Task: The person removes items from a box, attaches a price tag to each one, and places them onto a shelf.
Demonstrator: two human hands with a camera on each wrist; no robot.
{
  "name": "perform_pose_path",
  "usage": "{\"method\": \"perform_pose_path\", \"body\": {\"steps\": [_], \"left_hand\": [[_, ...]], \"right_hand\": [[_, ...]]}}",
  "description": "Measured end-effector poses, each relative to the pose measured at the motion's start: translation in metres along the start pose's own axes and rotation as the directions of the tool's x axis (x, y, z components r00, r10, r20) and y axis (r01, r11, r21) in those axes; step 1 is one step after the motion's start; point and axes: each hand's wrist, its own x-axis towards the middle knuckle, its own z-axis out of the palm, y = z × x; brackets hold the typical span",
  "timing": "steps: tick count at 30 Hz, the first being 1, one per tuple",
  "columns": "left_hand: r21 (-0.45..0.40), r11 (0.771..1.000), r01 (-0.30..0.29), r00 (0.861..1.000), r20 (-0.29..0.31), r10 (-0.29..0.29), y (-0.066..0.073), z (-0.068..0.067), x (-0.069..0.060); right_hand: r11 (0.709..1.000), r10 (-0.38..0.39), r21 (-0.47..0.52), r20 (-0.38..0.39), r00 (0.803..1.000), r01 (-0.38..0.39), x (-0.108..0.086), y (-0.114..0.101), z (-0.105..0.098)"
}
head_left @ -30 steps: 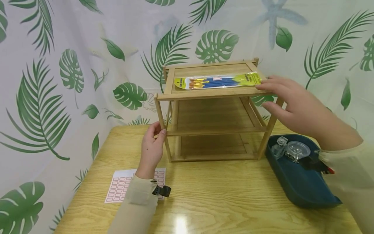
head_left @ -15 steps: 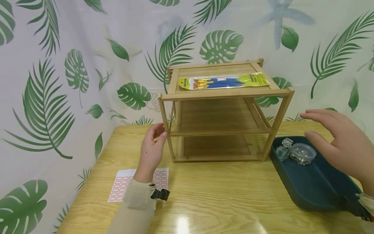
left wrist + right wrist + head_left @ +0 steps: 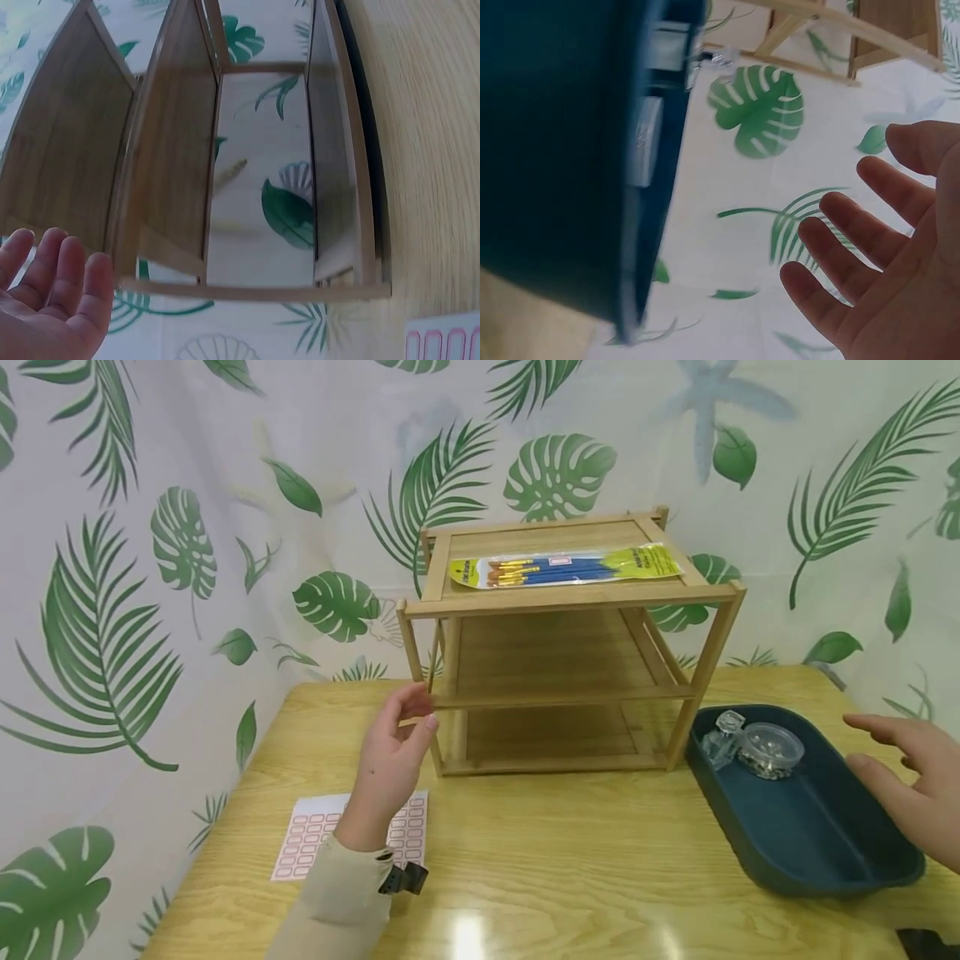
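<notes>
A three-tier wooden rack (image 3: 562, 697) stands at the back of the table. On its top shelf lies a clear and green pack of blue-handled brushes (image 3: 570, 568) bearing a small pink-bordered label. My left hand (image 3: 390, 764), fingers loosely bent and holding nothing, is beside the rack's front left post; the left wrist view shows the fingers (image 3: 67, 277) near the shelf edges. Over the right side of a dark blue tray (image 3: 817, 835) hovers my right hand (image 3: 918, 785), empty, its fingers spread in the right wrist view. The tray holds a clear bottle (image 3: 722, 742) and a round clear container (image 3: 770, 750).
A sheet of pink-bordered labels (image 3: 300, 839) lies on the wooden table (image 3: 555, 860) at front left, partly under my left forearm. A leaf-patterned cloth (image 3: 300, 435) hangs behind and beside the table.
My right hand has moved away from the rack's top right corner, rightward and down to the tray. My left hand has come off the left post. The brush pack remains on the top shelf.
</notes>
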Motion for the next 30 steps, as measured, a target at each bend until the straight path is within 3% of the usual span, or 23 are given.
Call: {"method": "perform_pose_path", "body": {"steps": [7,15,24,30], "left_hand": [[0.033,0.999,-0.022,0.986,0.167,0.016,0.013,0.028,-0.003],[0.067,0.996,-0.052,0.946,0.324,0.028,0.013,0.065,-0.004],[0.082,0.996,-0.046,0.891,0.455,0.003,0.012,0.115,-0.001],[0.102,0.993,-0.050,0.867,0.498,-0.008,0.011,0.148,0.004]], "right_hand": [[0.997,0.070,0.032,0.023,0.997,-0.071,-0.010,0.020,0.008],[0.986,0.151,0.061,0.078,0.985,-0.156,-0.018,0.040,0.016],[0.947,0.279,0.118,0.154,0.948,-0.298,-0.024,0.048,0.024],[0.908,0.358,0.140,0.231,0.905,-0.395,-0.027,0.068,0.032]]}}
